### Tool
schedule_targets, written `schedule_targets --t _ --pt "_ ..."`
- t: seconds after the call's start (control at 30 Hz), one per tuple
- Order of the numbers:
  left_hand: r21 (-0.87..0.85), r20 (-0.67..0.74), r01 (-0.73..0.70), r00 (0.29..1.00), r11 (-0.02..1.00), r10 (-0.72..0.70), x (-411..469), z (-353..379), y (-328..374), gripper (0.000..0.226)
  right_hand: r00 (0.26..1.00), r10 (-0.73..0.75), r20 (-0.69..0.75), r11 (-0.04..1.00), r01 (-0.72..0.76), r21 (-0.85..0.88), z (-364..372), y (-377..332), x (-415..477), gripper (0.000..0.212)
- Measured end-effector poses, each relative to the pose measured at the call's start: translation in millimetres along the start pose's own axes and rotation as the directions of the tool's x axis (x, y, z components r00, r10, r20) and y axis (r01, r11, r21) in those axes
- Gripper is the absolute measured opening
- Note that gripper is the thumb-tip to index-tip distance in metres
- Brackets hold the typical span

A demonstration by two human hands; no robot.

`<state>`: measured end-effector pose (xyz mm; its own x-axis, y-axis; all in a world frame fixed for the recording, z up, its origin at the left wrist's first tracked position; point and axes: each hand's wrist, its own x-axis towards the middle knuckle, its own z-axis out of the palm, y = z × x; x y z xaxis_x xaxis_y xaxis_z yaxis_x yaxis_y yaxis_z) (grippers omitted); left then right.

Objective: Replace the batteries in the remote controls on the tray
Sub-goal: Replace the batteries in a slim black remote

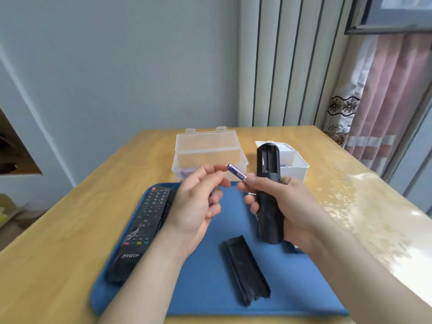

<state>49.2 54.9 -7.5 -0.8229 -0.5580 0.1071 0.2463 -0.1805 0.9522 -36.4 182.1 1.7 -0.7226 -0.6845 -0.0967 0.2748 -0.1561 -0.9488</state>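
The table (70,230) looks like pale wood under a glossy film. The blue tray (292,288) appears matt plastic. Both remotes (268,206) are matt black plastic; the box (208,148) is clear plastic.

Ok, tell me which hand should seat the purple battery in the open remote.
Left, probably. The right hand is wrapped around the open remote and pinches the purple battery at one end. The left hand is beside the battery's free end, though it seems to hold another purple battery.
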Motion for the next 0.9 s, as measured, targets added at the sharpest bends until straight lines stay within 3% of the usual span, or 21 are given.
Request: schedule_targets --t 0.2,0.33,0.5,0.6,0.73,0.83,0.9 --pt "0.234 0.051 -0.108 0.994 0.966 0.099 -10 0 -7 0.014 0.993 0.037 0.109 0.999 -0.035 -0.019 -2 15 -10 0.005" --pt "0.291 -0.011 -0.141 0.989 0.946 0.15 -7 -4 -4 0.015 0.993 0.023 0.119 0.998 -0.017 -0.054 3 20 -12 0.015" --pt "0.377 0.028 -0.112 0.994 0.919 0.109 -4 -9 -3 0.014 0.995 0.018 0.102 0.994 -0.007 -0.106 6 24 -13 0.016" --pt "0.469 0.029 -0.234 0.968 0.852 0.25 -8 -3 -7 0.003 0.994 0.011 0.105 0.996 -0.002 -0.087 8 27 -14 0.014" --pt "0.524 -0.013 -0.409 0.874 0.747 0.487 -12 2 -8 0.011 0.997 0.011 0.077 0.997 -0.005 -0.079 7 28 -12 0.016" --pt "0.626 0.159 -0.498 0.835 0.6 0.528 -18 8 -10 0.02 0.997 -0.029 0.077 0.995 0.036 -0.091 8 27 -13 0.001" --pt "0.7 0.317 -0.569 0.789 0.431 0.527 -22 13 -14 0.033 0.995 -0.071 0.067 0.99 0.079 -0.114 8 27 -13 0.007"
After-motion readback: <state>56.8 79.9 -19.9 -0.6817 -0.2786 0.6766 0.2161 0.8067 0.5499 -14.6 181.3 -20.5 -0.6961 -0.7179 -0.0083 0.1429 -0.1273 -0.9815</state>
